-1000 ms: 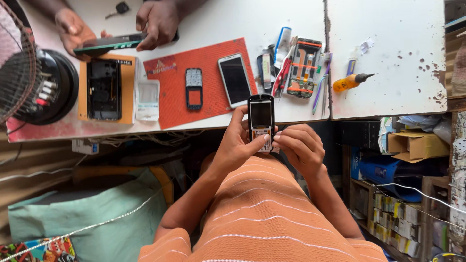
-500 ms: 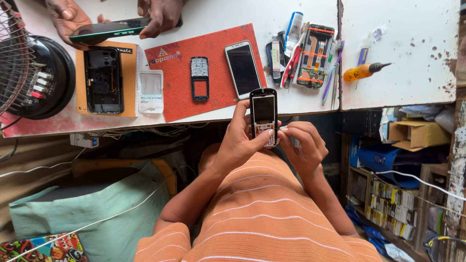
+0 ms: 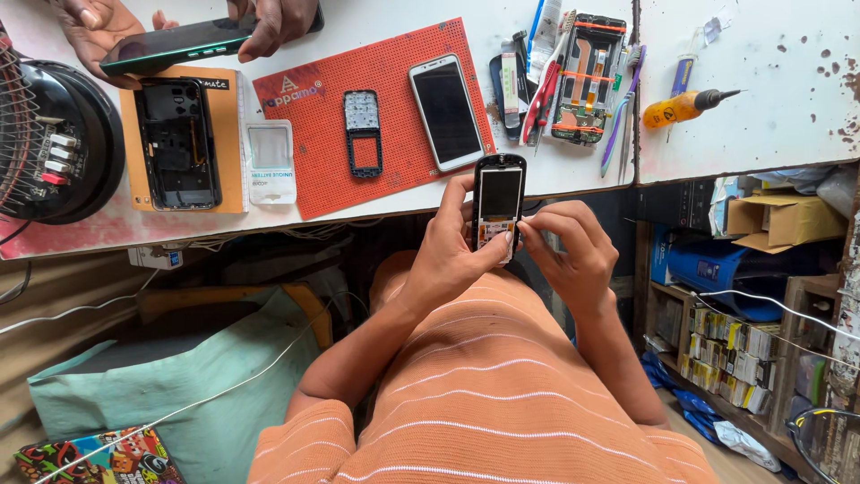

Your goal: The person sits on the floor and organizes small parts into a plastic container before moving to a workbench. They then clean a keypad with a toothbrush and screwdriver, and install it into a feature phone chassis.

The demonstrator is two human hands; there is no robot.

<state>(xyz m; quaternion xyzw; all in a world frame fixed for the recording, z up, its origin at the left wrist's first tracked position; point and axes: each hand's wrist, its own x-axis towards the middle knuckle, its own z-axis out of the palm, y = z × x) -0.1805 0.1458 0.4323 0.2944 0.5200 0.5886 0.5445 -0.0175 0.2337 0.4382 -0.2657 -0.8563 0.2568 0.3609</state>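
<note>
A small black keypad phone (image 3: 499,193) with its front cover off is held upright over my lap, just below the table edge. My left hand (image 3: 445,262) grips its left side and lower end. My right hand (image 3: 571,253) pinches the phone's lower right corner with its fingertips. On the red work mat (image 3: 394,152) lie a black keypad frame (image 3: 363,133) and a white smartphone (image 3: 446,112) with a dark screen.
Another person's hands (image 3: 269,20) hold a dark smartphone (image 3: 175,45) at the far table edge. An opened phone (image 3: 177,143) lies on an orange pad beside a fan (image 3: 49,148). Tools, a tool case (image 3: 589,79) and an orange screwdriver (image 3: 685,106) lie right. Shelves (image 3: 743,350) stand to my right.
Both my hands keep hold of the keypad phone, my right fingertips shifting on its lower end. The other person's hands and smartphone have drifted toward the top left of the view.
</note>
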